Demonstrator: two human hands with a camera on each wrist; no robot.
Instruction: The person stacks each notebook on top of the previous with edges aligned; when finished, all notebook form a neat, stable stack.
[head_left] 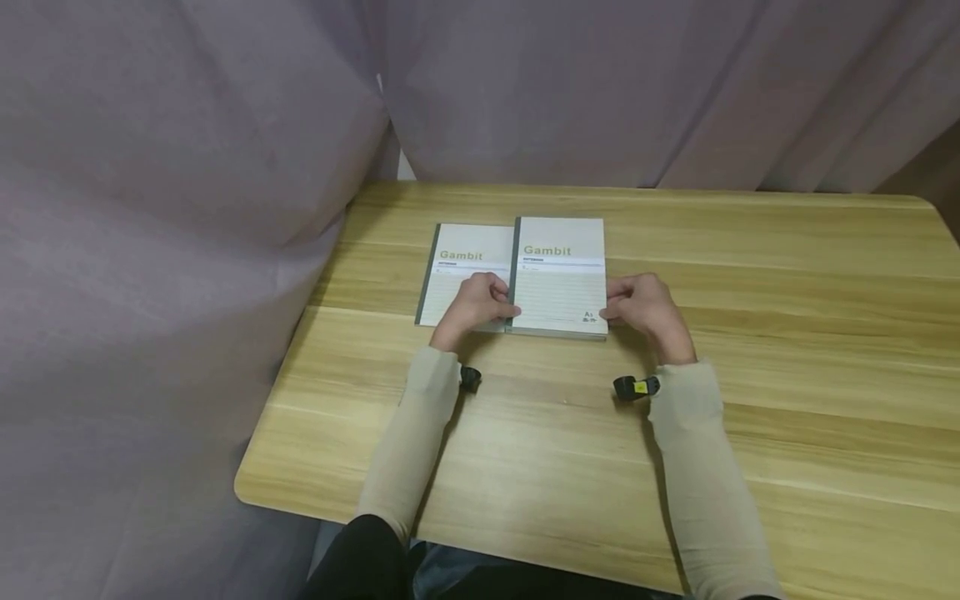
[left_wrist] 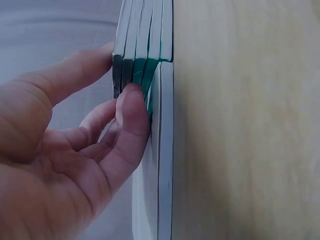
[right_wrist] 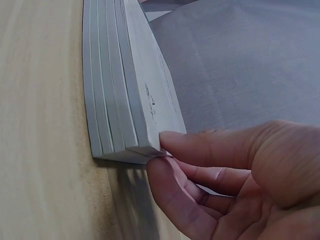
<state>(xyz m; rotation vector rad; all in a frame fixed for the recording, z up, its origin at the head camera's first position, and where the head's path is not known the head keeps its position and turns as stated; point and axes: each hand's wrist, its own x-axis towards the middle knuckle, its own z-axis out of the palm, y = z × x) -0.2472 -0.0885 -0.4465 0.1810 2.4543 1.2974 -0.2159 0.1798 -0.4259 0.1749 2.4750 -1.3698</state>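
Observation:
A stack of several Gambit notebooks [head_left: 558, 287] with pale lined covers and dark spines lies on the wooden table. Against its left side rests a lower Gambit notebook [head_left: 453, 283], partly covered by my left hand [head_left: 472, 307]. In the left wrist view, that hand's thumb touches the top edge of the stack [left_wrist: 145, 32] while curled fingers hold the upper spines, some dark, some green. My right hand [head_left: 647, 308] pinches the near right corner of the top notebook [right_wrist: 155, 107] between thumb and index finger; the notebooks beneath sit closely stacked.
The wooden table [head_left: 525, 433] extends far to the right, with a rounded corner at its near left. Grey curtains [head_left: 187, 208] hang along the left and back edges. A black wrist camera [head_left: 636, 388] sits beside the right sleeve.

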